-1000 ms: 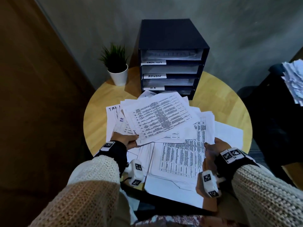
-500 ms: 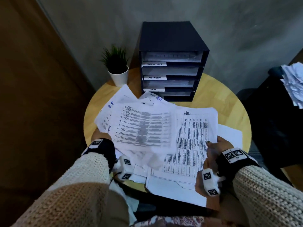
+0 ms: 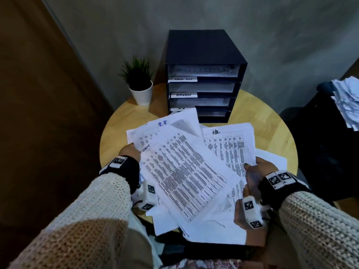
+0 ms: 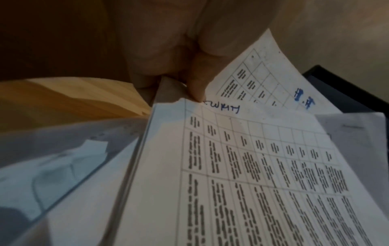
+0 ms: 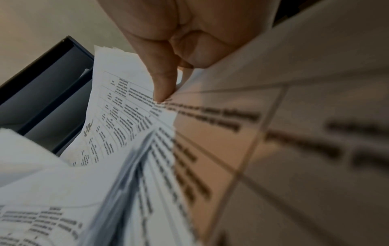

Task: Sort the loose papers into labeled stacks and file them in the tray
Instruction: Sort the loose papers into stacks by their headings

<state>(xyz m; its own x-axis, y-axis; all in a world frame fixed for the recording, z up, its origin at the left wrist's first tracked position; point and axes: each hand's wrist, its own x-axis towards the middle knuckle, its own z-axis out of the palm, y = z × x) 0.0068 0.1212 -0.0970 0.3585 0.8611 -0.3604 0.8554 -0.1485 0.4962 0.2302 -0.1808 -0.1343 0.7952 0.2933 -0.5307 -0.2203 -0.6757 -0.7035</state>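
A fanned bundle of sheets (image 3: 180, 171) is pinched at its far-left edge by the left hand (image 3: 129, 152), kept raised above the worktop (image 3: 272, 121) so headings can be read. The sheet marked HR (image 3: 231, 146) is clasped by the right hand (image 3: 254, 171), seemingly held apart for the labeled tray (image 3: 204, 74) behind.

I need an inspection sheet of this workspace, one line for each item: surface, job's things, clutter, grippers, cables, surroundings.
Surface: round wooden table, mostly covered by sheets.
Job's things: loose papers in a fanned pile; a sheet marked HR on the right; black filing tray at the back, with paper in its slots and labels, one reading ADMIN.
Clutter: potted plant left of the tray.
Grippers: left hand pinches a corner of several sheets; right hand pinches the HR sheet's edge.
Cables: nothing seen.
Surroundings: grey wall, brown panel at left, another paper pile on dark furniture at right.
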